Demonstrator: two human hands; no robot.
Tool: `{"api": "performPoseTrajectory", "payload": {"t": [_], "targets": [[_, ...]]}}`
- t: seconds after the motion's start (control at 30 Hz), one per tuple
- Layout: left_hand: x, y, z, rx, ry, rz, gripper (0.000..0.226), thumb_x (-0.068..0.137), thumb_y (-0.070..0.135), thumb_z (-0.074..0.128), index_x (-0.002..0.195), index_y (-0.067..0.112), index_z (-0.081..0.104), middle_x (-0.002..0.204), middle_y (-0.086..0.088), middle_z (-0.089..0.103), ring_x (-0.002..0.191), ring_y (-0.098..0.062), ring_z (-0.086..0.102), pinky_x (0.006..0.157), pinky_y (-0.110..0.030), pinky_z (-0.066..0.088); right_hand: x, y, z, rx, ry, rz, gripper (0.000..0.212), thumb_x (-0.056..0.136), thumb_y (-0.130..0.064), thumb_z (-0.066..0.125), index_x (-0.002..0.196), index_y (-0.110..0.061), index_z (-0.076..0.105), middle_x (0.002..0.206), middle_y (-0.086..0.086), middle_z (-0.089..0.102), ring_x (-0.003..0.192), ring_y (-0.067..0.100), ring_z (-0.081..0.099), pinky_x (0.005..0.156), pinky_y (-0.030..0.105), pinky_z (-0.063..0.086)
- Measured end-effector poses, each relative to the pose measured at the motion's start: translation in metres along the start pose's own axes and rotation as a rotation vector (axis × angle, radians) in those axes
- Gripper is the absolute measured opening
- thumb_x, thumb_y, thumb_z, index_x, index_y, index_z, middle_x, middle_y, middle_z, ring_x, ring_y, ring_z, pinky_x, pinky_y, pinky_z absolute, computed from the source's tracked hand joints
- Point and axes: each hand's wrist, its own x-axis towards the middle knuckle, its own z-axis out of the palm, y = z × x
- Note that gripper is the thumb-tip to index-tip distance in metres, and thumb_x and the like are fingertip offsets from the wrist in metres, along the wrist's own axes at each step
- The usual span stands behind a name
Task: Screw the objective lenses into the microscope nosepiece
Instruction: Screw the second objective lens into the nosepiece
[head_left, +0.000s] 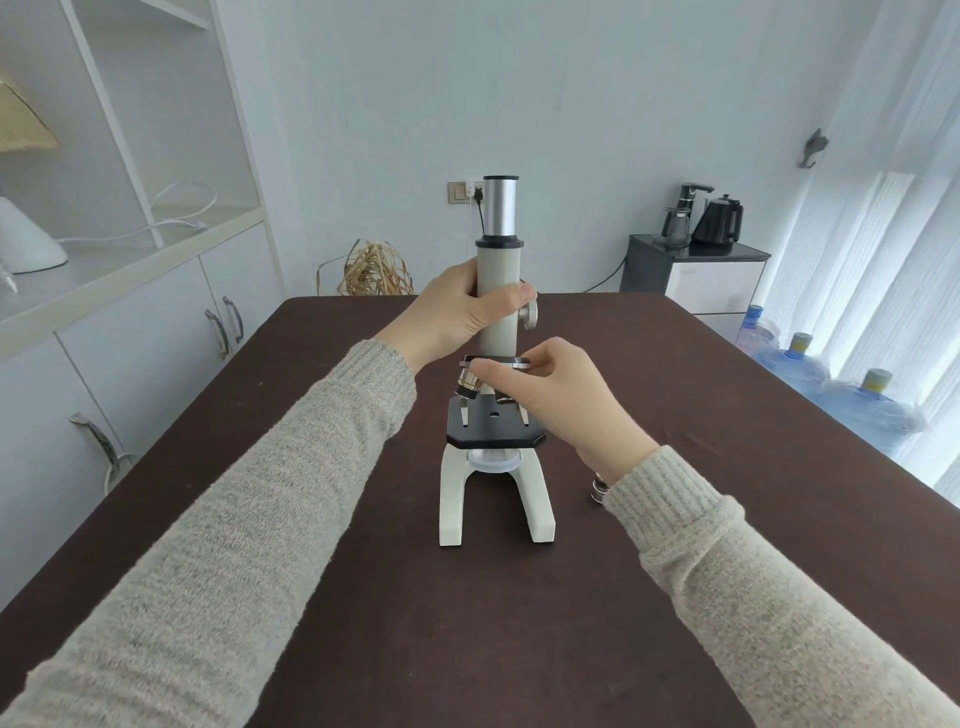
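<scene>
Two grey knitted sleeves are being reached forward over the dark table (363, 597) toward the microscope (496, 312) standing upright at its middle. One objective lens (467, 387) is already seated in the nosepiece (501, 362), hanging at a slant on its left side above the black stage (493, 434). A second lens seems to be in the course of being fitted under the nosepiece, though it is mostly being hidden by the right hand (558, 402), and how far it is threaded cannot be told. Another loose lens (598, 488) is lying on the table just beside the right wrist, partly covered by the cuff, so at least one part is judged to be left.

The white body tube is being steadied by the left hand (462, 312), its fingers being wrapped round the tube and the thumb being pressed across the front. The right hand is being held palm-down at nosepiece height, wrist bent, with the thumb and curled fingers being pinched at the nosepiece rim and the part under it.
</scene>
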Motion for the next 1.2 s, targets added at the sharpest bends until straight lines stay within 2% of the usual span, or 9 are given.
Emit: {"api": "performPoseTrajectory", "payload": {"t": [0.07, 0.17, 0.3, 0.53, 0.63, 0.77, 0.87, 1.0, 1.2], "targets": [[0.0, 0.0, 0.0, -0.003, -0.006, -0.006, 0.057, 0.07, 0.061, 0.064, 0.108, 0.018, 0.066, 0.112, -0.001, 0.073, 0.105, -0.015, 0.068, 0.095, -0.035, 0.053, 0.002, 0.001, -0.011, 0.039, -0.129, 0.003, 0.042, 0.077, -0.048, 0.074, 0.106, -0.019, 0.065, 0.094, -0.009, 0.07, 0.077, -0.001, 0.061, 0.066, 0.018, 0.043], [0.0, 0.0, 0.0, -0.007, -0.007, -0.019, 0.045, 0.072, 0.059, 0.065, 0.101, 0.024, 0.065, 0.112, -0.001, 0.073, 0.105, -0.015, 0.068, 0.095, -0.034, 0.052, 0.007, 0.008, -0.023, 0.084, -0.263, 0.038, 0.027, 0.083, -0.047, 0.068, 0.102, -0.029, 0.074, 0.092, -0.017, 0.073, 0.082, 0.0, 0.062, 0.082, 0.029, 0.042], [-0.001, 0.003, 0.001, -0.009, -0.02, -0.02, 0.027, 0.082, 0.048, 0.064, 0.096, 0.025, 0.063, 0.115, -0.007, 0.072, 0.107, -0.02, 0.067, 0.094, -0.033, 0.051, 0.009, 0.009, -0.027, 0.117, -0.274, 0.062, 0.029, 0.081, -0.047, 0.069, 0.101, -0.027, 0.076, 0.087, -0.019, 0.071, 0.083, 0.008, 0.057, 0.078, 0.032, 0.036], [0.0, 0.0, 0.0, -0.014, -0.015, -0.025, 0.032, 0.083, 0.048, 0.064, 0.102, 0.022, 0.064, 0.114, -0.004, 0.073, 0.107, -0.017, 0.067, 0.095, -0.035, 0.052, 0.001, 0.007, -0.016, 0.137, -0.093, 0.03, 0.034, 0.075, -0.047, 0.075, 0.093, -0.019, 0.074, 0.089, -0.011, 0.071, 0.078, 0.004, 0.059, 0.067, 0.021, 0.039], [0.0, 0.002, 0.0, -0.003, -0.013, -0.025, 0.028, 0.085, 0.045, 0.065, 0.1, 0.021, 0.065, 0.113, -0.004, 0.073, 0.107, -0.017, 0.067, 0.096, -0.035, 0.052, 0.0, 0.002, 0.0, 0.082, 0.043, 0.016, 0.042, 0.07, -0.048, 0.079, 0.077, -0.012, 0.06, 0.073, -0.003, 0.056, 0.063, 0.01, 0.05, 0.058, 0.018, 0.038], [-0.004, 0.006, -0.001, -0.007, -0.036, -0.001, 0.016, 0.092, 0.033, 0.063, 0.092, 0.017, 0.066, 0.1, 0.002, 0.075, 0.097, -0.006, 0.069, 0.088, -0.021, 0.051, 0.005, 0.001, 0.018, -0.046, 0.136, 0.017, 0.065, 0.057, -0.063, 0.074, 0.087, -0.011, 0.051, 0.065, -0.008, 0.043, 0.057, 0.01, 0.047, 0.055, 0.025, 0.041], [-0.002, 0.004, 0.0, -0.001, -0.026, -0.001, 0.028, 0.084, 0.046, 0.065, 0.094, 0.02, 0.066, 0.106, -0.002, 0.075, 0.104, -0.014, 0.068, 0.093, -0.029, 0.05, 0.003, 0.0, 0.008, -0.018, 0.066, 0.014, 0.057, 0.065, -0.056, 0.078, 0.087, -0.014, 0.045, 0.071, -0.006, 0.045, 0.058, 0.008, 0.045, 0.053, 0.021, 0.035], [0.0, 0.001, -0.001, -0.004, -0.013, -0.008, 0.04, 0.073, 0.058, 0.065, 0.096, 0.025, 0.065, 0.111, -0.002, 0.074, 0.105, -0.015, 0.068, 0.094, -0.033, 0.052, 0.002, 0.001, -0.014, 0.028, -0.114, -0.013, 0.043, 0.077, -0.045, 0.074, 0.101, -0.012, 0.061, 0.091, -0.007, 0.065, 0.075, 0.002, 0.056, 0.062, 0.018, 0.039], [0.002, 0.0, 0.0, 0.014, -0.019, -0.013, 0.043, 0.073, 0.059, 0.064, 0.098, 0.025, 0.064, 0.113, -0.002, 0.073, 0.107, -0.016, 0.067, 0.096, -0.035, 0.052, 0.008, 0.006, -0.023, 0.093, -0.296, 0.033, 0.026, 0.086, -0.043, 0.065, 0.102, -0.026, 0.075, 0.104, -0.009, 0.074, 0.087, 0.005, 0.056, 0.08, 0.031, 0.038]]}}
